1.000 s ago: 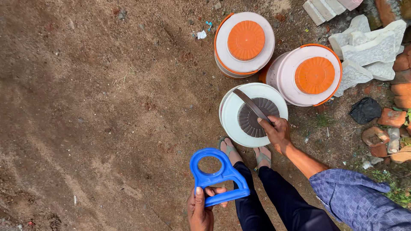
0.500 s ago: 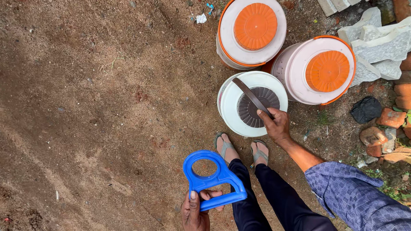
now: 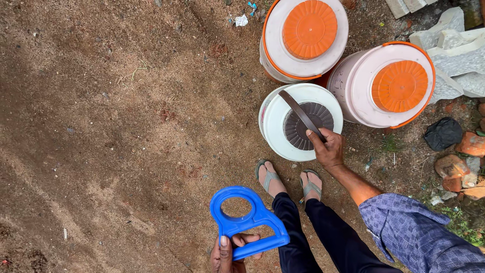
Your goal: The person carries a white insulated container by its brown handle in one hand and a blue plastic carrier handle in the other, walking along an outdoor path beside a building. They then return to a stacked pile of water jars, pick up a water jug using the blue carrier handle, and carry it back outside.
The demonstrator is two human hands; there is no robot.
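Bare brown earth (image 3: 111, 126) fills most of the view. On it stand three round white plastic cans, close together: two larger ones with orange rims and ribbed orange caps, one at the top (image 3: 304, 39) and one to the right (image 3: 388, 86), and a smaller white can with a dark grey ribbed cap (image 3: 298, 124) just in front of them, touching or nearly touching both. One pair of sandalled feet (image 3: 288, 179) stands just below the smaller can.

The right hand (image 3: 327, 147) rests on that can's rim, its grip pressed together around one end of a flat dark strip (image 3: 302, 114) that lies slanted across the grey cap. The left hand (image 3: 230, 253), low in the frame and well apart from the cans, has its grip pinched on the bar of one blue plastic handle with a round ring (image 3: 246, 222).

Against half a second ago, both hands keep the same hold; the whole scene only sits slightly lower and to the right.

Broken pale concrete blocks (image 3: 452, 48) crowd the right can's far side, with red brick pieces (image 3: 467, 151), one black lump (image 3: 443, 133) and small litter scraps (image 3: 241, 20) near the top can.
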